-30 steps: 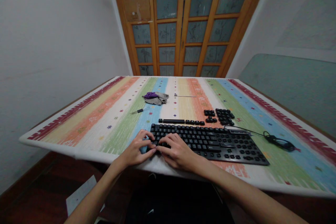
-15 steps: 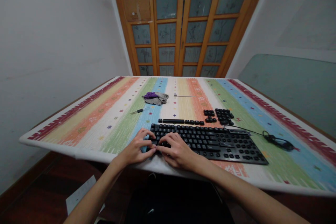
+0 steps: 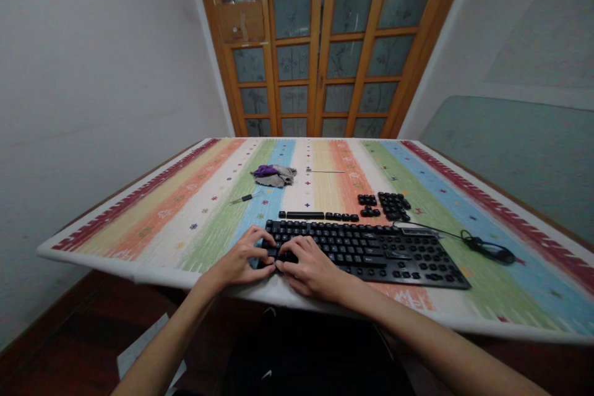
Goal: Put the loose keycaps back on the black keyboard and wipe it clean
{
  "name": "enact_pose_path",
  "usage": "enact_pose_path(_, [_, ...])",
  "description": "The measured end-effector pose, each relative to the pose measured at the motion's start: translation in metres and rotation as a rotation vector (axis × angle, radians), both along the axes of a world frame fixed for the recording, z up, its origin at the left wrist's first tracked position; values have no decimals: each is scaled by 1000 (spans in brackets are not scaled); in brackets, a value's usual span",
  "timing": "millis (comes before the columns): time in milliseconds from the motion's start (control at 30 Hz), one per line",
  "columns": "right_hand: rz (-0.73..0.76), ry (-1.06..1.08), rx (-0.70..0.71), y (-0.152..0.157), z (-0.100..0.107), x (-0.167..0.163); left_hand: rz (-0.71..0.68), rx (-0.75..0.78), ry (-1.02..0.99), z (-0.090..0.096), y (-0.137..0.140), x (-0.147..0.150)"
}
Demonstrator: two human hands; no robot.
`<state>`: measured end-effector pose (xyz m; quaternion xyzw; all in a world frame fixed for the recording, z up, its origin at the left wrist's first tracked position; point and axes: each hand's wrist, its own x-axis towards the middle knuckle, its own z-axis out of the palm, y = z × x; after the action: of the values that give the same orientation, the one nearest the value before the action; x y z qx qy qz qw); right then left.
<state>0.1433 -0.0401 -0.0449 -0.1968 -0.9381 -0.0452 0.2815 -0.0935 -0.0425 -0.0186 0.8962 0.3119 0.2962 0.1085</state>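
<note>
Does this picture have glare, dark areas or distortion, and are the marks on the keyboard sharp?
Head view: glare on the plastic sheet, dark floor. Head view: doors spread wider towards the top, probably lens distortion. Head view: keyboard marks too soft to read.

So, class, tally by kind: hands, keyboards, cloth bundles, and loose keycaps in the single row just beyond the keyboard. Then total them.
Hands (left hand, right hand): 2
Keyboard: 1
Cloth bundle: 1
Loose keycaps in row: 6
Total: 10
</note>
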Motion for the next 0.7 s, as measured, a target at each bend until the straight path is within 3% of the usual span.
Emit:
enact_pose_path(300, [-13,0,35,-2,3,-2,-42,-58,4,15,7,3])
enact_pose_path(533, [-32,121,36,-1,13,10,198,-13,-2,21,73,8])
enact_pose_path(700, [-84,176,38,3,22,23,198,-81,98,12,118,14])
